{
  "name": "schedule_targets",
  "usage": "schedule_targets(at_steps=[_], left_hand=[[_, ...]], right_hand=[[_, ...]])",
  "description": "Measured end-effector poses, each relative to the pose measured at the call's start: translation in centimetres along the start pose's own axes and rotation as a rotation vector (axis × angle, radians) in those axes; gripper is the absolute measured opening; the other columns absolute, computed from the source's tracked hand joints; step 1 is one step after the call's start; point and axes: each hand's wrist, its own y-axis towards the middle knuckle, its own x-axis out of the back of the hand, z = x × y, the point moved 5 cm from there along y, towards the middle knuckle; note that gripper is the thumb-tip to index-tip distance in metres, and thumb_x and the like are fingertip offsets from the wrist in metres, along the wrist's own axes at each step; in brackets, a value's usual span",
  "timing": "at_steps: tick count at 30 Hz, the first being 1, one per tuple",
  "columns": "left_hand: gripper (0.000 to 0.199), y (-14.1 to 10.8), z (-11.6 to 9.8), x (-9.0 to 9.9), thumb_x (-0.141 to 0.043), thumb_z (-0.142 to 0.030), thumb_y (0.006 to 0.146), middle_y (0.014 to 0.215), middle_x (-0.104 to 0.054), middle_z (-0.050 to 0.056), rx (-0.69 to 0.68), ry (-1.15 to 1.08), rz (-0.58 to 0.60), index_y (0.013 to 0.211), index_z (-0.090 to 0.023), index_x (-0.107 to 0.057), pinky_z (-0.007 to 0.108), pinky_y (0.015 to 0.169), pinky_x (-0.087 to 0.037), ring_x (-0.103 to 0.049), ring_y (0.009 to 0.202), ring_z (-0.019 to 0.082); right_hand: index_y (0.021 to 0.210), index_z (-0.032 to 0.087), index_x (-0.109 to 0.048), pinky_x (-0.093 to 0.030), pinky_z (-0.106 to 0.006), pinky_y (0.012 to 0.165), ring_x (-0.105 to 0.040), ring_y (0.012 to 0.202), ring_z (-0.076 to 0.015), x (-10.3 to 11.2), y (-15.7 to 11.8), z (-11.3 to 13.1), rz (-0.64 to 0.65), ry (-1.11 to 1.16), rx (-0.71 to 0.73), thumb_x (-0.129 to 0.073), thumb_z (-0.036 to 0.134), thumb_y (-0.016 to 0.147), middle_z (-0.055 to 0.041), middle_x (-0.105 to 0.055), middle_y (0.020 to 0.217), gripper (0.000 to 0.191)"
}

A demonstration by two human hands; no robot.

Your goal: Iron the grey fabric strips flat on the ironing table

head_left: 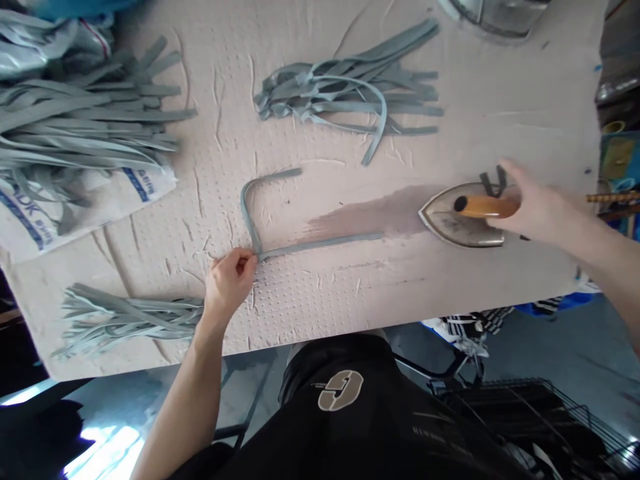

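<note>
My left hand (231, 279) is closed in a pinch on a grey-green fabric strip (320, 244). One length of it runs straight to the right along the table, while another bends up and away from my fingers. On the right, my right hand (530, 207) is wrapped round the orange handle of an iron (445, 223), whose pointed tip faces left. A dark damp patch (370, 212) spreads on the cloth between the iron and the strip. The iron's tip is apart from the strip's right end.
A bunch of strips (350, 93) lies at the far middle, and another bundle (130, 317) sits near the front left. A large pile of strips (85, 120) rests on a printed white bag (150, 183). A metal object (500, 17) stands at the far right edge.
</note>
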Motion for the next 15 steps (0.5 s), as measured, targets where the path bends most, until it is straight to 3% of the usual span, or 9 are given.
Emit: schedule_targets(at_steps=[4, 7, 9, 12, 15], left_hand=[[0.020, -0.2, -0.3, 0.3, -0.050, -0.042, 0.082, 0.070, -0.066, 0.000, 0.010, -0.006, 0.030, 0.081, -0.024, -0.059, 0.031, 0.076, -0.050, -0.063, 0.070, 0.018], [0.020, -0.6, -1.5, 1.4, -0.053, -0.043, 0.084, 0.077, -0.070, 0.001, -0.019, -0.023, 0.069, 0.085, -0.025, -0.061, 0.029, 0.072, -0.051, -0.066, 0.077, 0.019], [0.021, -0.7, -3.5, 3.0, -0.056, -0.044, 0.086, 0.081, -0.071, 0.001, -0.069, -0.023, 0.062, 0.088, -0.025, -0.064, 0.028, 0.069, -0.051, -0.067, 0.080, 0.019], [0.017, 0.1, -9.5, 6.1, -0.060, -0.043, 0.087, 0.080, -0.072, -0.001, -0.227, -0.020, -0.002, 0.087, -0.027, -0.067, 0.029, 0.068, -0.053, -0.067, 0.076, 0.018], [0.012, 1.5, -18.9, 8.9, -0.063, -0.038, 0.089, 0.078, -0.071, -0.004, -0.492, -0.067, -0.043, 0.086, -0.027, -0.068, 0.030, 0.072, -0.057, -0.066, 0.071, 0.016]], right_hand=[[0.144, 0.025, -0.063, -0.033, -0.042, 0.073, -0.065, 0.097, -0.0260, -0.5, 0.9, -3.4, 0.030, 0.052, -0.060, -0.080, 0.042, 0.080, -0.0179, -0.075, 0.113, 0.068], [0.143, 0.022, -0.063, -0.030, -0.044, 0.070, -0.065, 0.104, -0.0285, 0.1, 1.7, -4.1, 0.014, 0.021, -0.090, -0.079, 0.049, 0.078, -0.0215, -0.073, 0.118, 0.072], [0.144, 0.022, -0.062, -0.029, -0.045, 0.070, -0.064, 0.109, -0.0298, 0.3, 2.5, -4.4, 0.031, -0.001, -0.116, -0.076, 0.051, 0.079, -0.0206, -0.072, 0.122, 0.072], [0.143, 0.023, -0.062, -0.030, -0.045, 0.072, -0.064, 0.110, -0.0318, 0.7, 3.9, -5.0, 0.069, 0.000, -0.150, -0.077, 0.053, 0.075, -0.0187, -0.073, 0.121, 0.075], [0.141, 0.027, -0.065, -0.033, -0.043, 0.074, -0.066, 0.105, -0.0303, 1.5, 4.8, -5.2, 0.019, 0.015, -0.101, -0.076, 0.052, 0.080, -0.0185, -0.074, 0.118, 0.066]])
